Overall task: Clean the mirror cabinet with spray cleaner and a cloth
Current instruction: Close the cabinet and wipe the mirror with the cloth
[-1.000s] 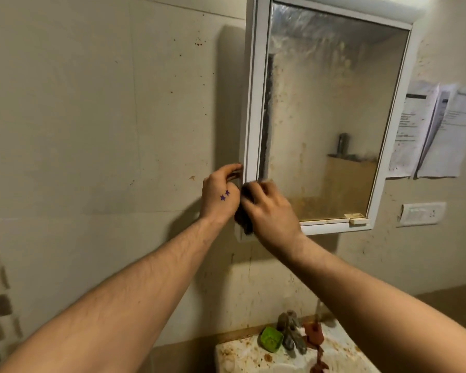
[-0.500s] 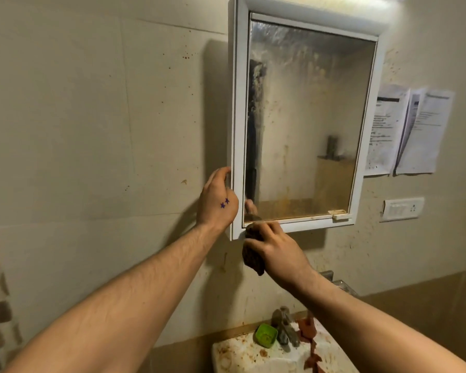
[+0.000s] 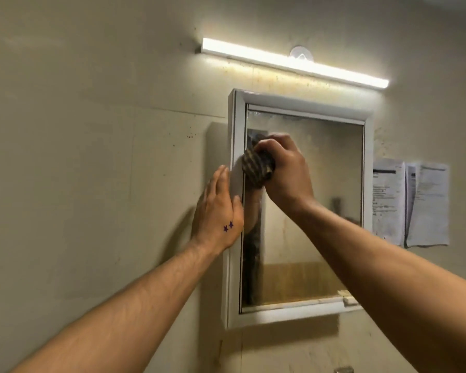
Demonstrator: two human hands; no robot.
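The right hand's fingers curl round a bunched dark striped cloth, and the right hand presses it against the upper left of the smeared mirror glass, just beside the frame. The left hand's fingers lie straight and together, the left hand flat against the left side of the white mirror cabinet. A lit light bar hangs on the wall above; printed papers are stuck to the wall on the right.
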